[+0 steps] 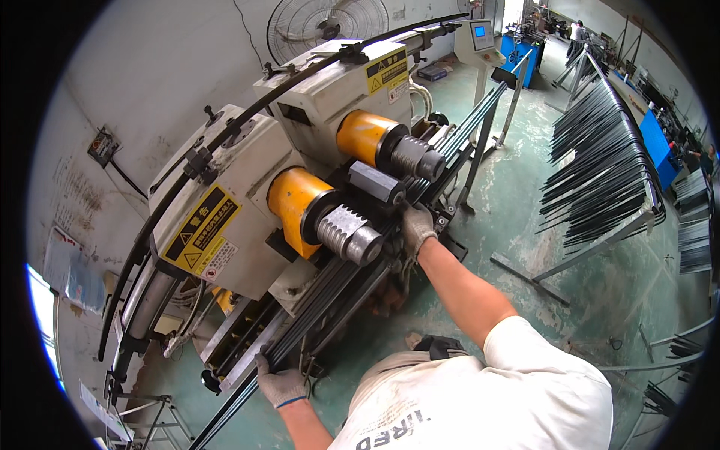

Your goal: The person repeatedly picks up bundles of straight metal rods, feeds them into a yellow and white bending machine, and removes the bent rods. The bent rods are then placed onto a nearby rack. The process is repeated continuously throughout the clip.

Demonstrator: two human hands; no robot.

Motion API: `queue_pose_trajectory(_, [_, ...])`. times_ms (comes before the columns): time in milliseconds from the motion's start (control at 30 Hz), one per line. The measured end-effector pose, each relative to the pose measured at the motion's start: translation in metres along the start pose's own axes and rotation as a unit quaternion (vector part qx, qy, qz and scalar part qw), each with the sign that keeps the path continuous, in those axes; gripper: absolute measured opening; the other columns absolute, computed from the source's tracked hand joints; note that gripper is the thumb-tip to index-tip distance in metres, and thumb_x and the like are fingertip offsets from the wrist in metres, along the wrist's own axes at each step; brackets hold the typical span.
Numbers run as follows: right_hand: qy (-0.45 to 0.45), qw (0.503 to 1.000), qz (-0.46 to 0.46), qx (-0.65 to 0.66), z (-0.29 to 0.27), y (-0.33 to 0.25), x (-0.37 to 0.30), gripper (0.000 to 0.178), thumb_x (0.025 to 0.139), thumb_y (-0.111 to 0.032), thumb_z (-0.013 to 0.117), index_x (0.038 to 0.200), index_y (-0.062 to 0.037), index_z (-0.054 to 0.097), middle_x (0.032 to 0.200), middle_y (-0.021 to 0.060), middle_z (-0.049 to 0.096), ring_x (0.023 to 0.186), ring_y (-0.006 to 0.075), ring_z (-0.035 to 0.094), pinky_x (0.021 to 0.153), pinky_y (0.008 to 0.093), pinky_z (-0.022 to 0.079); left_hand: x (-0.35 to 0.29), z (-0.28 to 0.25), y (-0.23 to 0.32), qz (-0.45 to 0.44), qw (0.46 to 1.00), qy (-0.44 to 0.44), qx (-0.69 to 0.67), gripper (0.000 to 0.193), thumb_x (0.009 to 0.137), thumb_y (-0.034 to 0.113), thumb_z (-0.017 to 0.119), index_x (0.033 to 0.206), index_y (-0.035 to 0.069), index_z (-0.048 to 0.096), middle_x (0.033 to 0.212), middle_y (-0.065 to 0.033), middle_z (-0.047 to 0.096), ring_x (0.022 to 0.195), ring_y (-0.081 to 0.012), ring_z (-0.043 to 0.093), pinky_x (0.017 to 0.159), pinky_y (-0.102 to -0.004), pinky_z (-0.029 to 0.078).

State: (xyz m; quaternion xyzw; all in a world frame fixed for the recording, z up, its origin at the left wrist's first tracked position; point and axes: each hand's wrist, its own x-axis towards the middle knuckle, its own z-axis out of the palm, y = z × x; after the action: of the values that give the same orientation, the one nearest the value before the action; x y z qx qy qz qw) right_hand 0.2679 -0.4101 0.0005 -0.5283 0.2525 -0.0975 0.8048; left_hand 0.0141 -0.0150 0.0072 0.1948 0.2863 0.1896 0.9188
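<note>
A bundle of long, dark metal tubes [319,300] runs slantwise along the front of a large grey machine [232,165]. My left hand [281,386], in a pale knitted glove, is closed around the bundle near its lower left part. Farther right, my gloved right hand [418,227] grips the tubes beside a grey hexagonal block [375,182]; its fingertips are partly hidden. Above the bundle, two threaded metal spindles stick out of yellow collars, the near spindle [350,234] between my hands and the far spindle [418,158] beyond my right hand.
A control box [478,43] with a small screen stands behind the machine. On the right, a rack [651,180] carries many hanging dark rods. A metal bar [531,280] lies on the green floor [502,225]. A large fan [328,28] is by the wall.
</note>
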Motion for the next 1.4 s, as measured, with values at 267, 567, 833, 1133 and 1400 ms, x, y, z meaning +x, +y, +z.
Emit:
queue_pose_trajectory(267, [-0.048, 0.997, 0.062, 0.018, 0.009, -0.018, -0.006, 0.013, 0.096, -0.020, 0.074, 0.097, -0.0066, 0.073, 0.086, 0.0057, 0.072, 0.068, 0.0193, 0.064, 0.060, 0.0373, 0.048, 0.011, -0.042, 0.058, 0.091, 0.995, 0.019, -0.031, 0.039, 0.112, 0.027, 0.060, 0.129, -0.005, 0.074, 0.130, -0.0175, 0.078, 0.126, -0.0334, 0.071, 0.119, -0.0527, 0.052])
queue_pose_trajectory(567, [-0.012, 0.989, -0.004, 0.147, 0.013, 0.025, 0.035, 0.018, 0.104, -0.019, 0.065, 0.105, -0.0034, 0.073, 0.094, 0.0083, 0.075, 0.075, 0.0232, 0.071, 0.065, 0.0381, 0.054, 0.037, -0.064, 0.097, 0.169, 0.984, 0.017, 0.046, 0.035, 0.111, 0.025, 0.067, 0.126, -0.005, 0.075, 0.126, -0.0165, 0.079, 0.121, -0.0302, 0.073, 0.117, -0.0463, 0.054])
queue_pose_trajectory(833, [-0.015, 1.000, -0.002, 0.000, -0.003, 0.016, 0.008, 0.037, 0.107, -0.036, 0.070, 0.113, -0.0005, 0.077, 0.099, 0.0055, 0.075, 0.088, 0.0148, 0.065, 0.082, 0.0335, 0.052, 0.024, -0.009, -0.012, 0.039, 0.998, -0.046, 0.019, 0.037, 0.110, 0.027, 0.068, 0.132, -0.003, 0.073, 0.135, -0.0179, 0.076, 0.128, -0.0325, 0.071, 0.119, -0.0489, 0.052])
queue_pose_trajectory(1133, [-0.013, 0.994, -0.077, -0.072, -0.104, 0.045, -0.014, 0.049, 0.111, -0.037, 0.067, 0.134, 0.0059, 0.073, 0.121, 0.0063, 0.077, 0.110, 0.0149, 0.067, 0.102, 0.0329, 0.051, 0.037, -0.054, 0.051, 0.159, 0.987, -0.017, -0.017, 0.032, 0.113, 0.026, 0.063, 0.127, 0.000, 0.075, 0.128, -0.0146, 0.078, 0.123, -0.0301, 0.073, 0.115, -0.0460, 0.056])
queue_pose_trajectory(1400, [-0.042, 0.977, -0.007, -0.210, -0.149, 0.088, -0.030, 0.063, 0.109, -0.044, 0.068, 0.144, 0.0084, 0.066, 0.136, 0.0163, 0.075, 0.120, 0.0237, 0.069, 0.107, 0.0376, 0.052, 0.014, 0.000, -0.012, 0.138, 0.990, -0.009, 0.020, 0.034, 0.114, 0.032, 0.062, 0.129, 0.005, 0.075, 0.127, -0.0118, 0.078, 0.121, -0.0292, 0.071, 0.112, -0.0467, 0.055])
